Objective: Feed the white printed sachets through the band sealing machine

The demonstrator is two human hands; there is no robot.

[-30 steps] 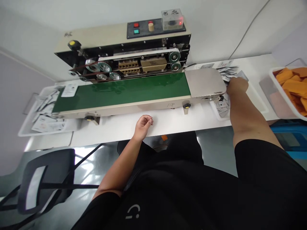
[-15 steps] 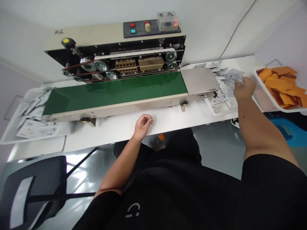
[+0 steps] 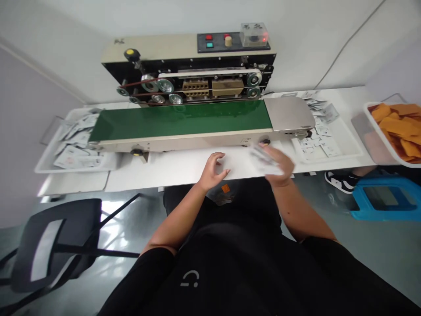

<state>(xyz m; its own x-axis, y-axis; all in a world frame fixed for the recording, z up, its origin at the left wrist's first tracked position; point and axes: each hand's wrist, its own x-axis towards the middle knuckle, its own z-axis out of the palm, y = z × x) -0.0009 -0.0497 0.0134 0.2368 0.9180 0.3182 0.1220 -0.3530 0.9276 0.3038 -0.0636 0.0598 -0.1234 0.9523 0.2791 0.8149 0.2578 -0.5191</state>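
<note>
My right hand (image 3: 279,166) grips a few printed plastic packets (image 3: 263,157), blurred by motion, above the table's front part. To its left my left hand (image 3: 213,171) holds nothing, thumb and fingers apart, over the table edge. Behind both hands stands a band sealing machine (image 3: 189,50) with a green conveyor belt (image 3: 184,120); no packet lies on the belt. A white tray (image 3: 348,147) at the belt's right end contains many loose packets (image 3: 319,138). More packets (image 3: 77,153) fill another white tray (image 3: 42,164) under the belt's left end.
A white bin (image 3: 375,125) of orange pouches (image 3: 399,127) stands at the far right. Below it are a blue stool (image 3: 362,202) and another person's shoe (image 3: 340,182). A black chair (image 3: 75,224) is at lower left. Metal plate (image 3: 289,114) caps the belt's right end.
My right hand has come left from the right tray with the packets, near my left hand. My left hand's fingers have spread from a loose curl. The camera view has shifted.
</note>
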